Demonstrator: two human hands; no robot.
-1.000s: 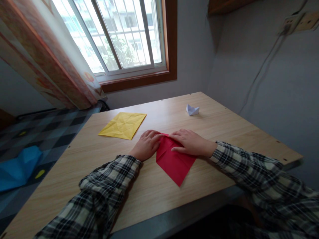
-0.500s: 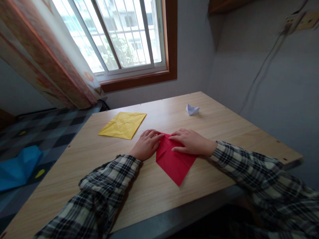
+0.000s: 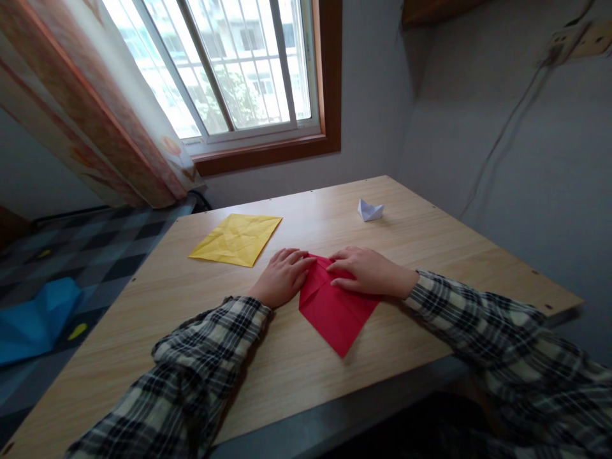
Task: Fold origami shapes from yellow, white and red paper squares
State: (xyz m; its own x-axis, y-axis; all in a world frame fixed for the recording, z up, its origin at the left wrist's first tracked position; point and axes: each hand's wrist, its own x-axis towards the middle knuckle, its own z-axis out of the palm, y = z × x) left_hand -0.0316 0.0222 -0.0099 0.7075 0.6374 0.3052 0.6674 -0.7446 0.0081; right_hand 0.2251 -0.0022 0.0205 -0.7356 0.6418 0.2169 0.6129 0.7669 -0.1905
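Two bare hands press flat on a folded sheet of red paper (image 3: 335, 309) that lies near the front middle of the worktop, its lower point aimed toward the near edge and its top corner folded down into a crisp flap. The left hand (image 3: 282, 277) rests palm down with fingers spread loosely, its fingertips touching the paper's upper left edge; the right hand (image 3: 370, 273) lies flat over the upper right part, fingers close together and pointing toward the top corner. Neither hand pinches anything. Both arms wear sleeves of black and cream plaid cloth. The paper looks matte and smooth, with sharp straight creases. Left of it and farther back lies a square sheet of yellow paper (image 3: 236, 239), flat but crossed with soft creases. Well apart, toward the far right, sits a small white folded paper boat (image 3: 370, 210). The worktop (image 3: 287, 363) is pale wood-grain laminate with a dark front edge. Behind it a window with a brown wooden frame (image 3: 329, 83) shows white bars, and a patterned orange curtain (image 3: 86, 121) hangs at its left. Grey walls meet in the corner; a dark chequered floor at the left bears a crumpled blue sheet (image 3: 36, 319).
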